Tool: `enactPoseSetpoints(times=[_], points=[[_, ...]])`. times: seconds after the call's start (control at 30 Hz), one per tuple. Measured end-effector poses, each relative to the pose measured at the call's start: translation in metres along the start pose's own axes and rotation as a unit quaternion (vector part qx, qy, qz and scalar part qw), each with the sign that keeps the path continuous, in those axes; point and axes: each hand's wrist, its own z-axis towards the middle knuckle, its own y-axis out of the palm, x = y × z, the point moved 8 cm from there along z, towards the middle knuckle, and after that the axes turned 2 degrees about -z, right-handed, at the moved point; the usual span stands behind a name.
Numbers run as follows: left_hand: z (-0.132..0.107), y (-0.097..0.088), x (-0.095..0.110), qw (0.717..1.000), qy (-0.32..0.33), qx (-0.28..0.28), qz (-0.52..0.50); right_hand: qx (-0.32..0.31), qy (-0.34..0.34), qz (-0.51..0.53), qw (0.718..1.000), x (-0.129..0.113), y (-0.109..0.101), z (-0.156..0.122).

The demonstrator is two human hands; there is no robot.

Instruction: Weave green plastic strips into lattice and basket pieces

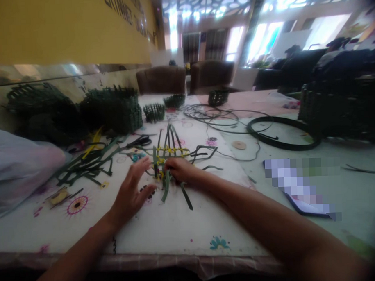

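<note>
A small flat weave (pixel 169 154) of dark green strips crossed with yellow ones lies on the white patterned tablecloth (pixel 165 223). My right hand (pixel 180 170) rests on its near edge, fingers curled and pinched on the green strips there. My left hand (pixel 132 191) lies just left of the weave with its fingers stretched out and apart, touching the cloth and holding nothing. Loose ends of green strip stick out towards me below both hands.
A heap of loose green strips (pixel 90 164) and black-handled scissors (pixel 140 141) lie to the left. Woven green baskets (pixel 118 108) stand behind. A black hoop (pixel 282 133) and thin wires lie right, with a phone (pixel 303 204) near the right forearm. A clear plastic bag (pixel 19 162) sits far left.
</note>
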Motion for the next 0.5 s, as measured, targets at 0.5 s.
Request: enactPoseSetpoints(times=[0.5], points=[[0.041, 0.054, -0.030, 0.957, -0.188, -0.220, 0.000, 0.012, -0.034, -0.028, 0.999, 0.004, 0.006, 0.003]])
